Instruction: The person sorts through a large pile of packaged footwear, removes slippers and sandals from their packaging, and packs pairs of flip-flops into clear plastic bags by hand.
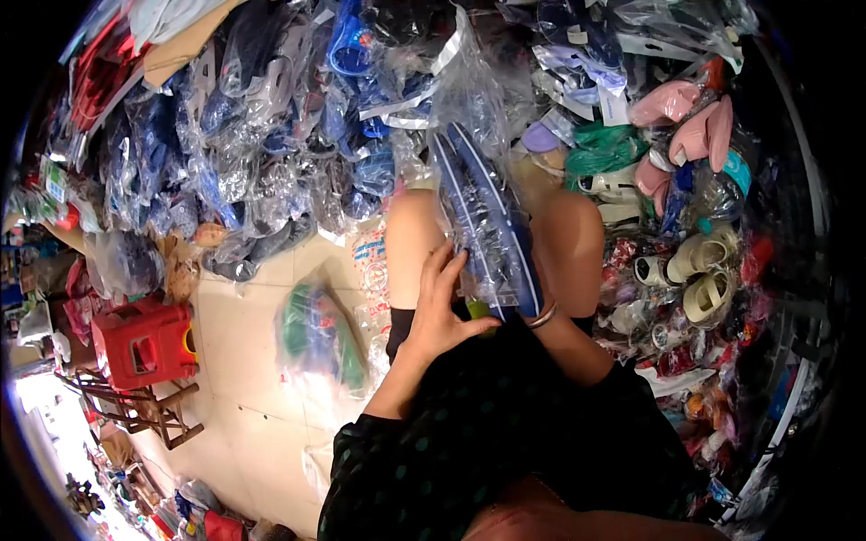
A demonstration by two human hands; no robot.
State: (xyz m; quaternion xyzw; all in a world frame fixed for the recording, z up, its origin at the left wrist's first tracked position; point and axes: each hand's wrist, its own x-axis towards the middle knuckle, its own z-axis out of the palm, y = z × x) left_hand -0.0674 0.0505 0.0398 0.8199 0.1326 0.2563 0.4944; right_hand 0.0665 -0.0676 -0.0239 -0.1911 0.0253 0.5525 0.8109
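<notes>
Between my bare knees is a pair of blue shoes with pale stripes along their edges, in a clear plastic bag. The pair stands on its side, and the bag's loose upper part stretches away from me. My left hand lies at the near left edge of the bag, fingers spread and touching the plastic, with the thumb pointing right. A small yellow-green patch shows beside that thumb. My right hand, with a bangle at the wrist, holds the shoes from the right and below; its fingers are mostly hidden behind them.
Bagged dark and blue footwear is heaped ahead and left. Pink shoes, a green bagged item and cream shoes crowd the right. Another filled bag lies on the tiled floor, near a red plastic stool.
</notes>
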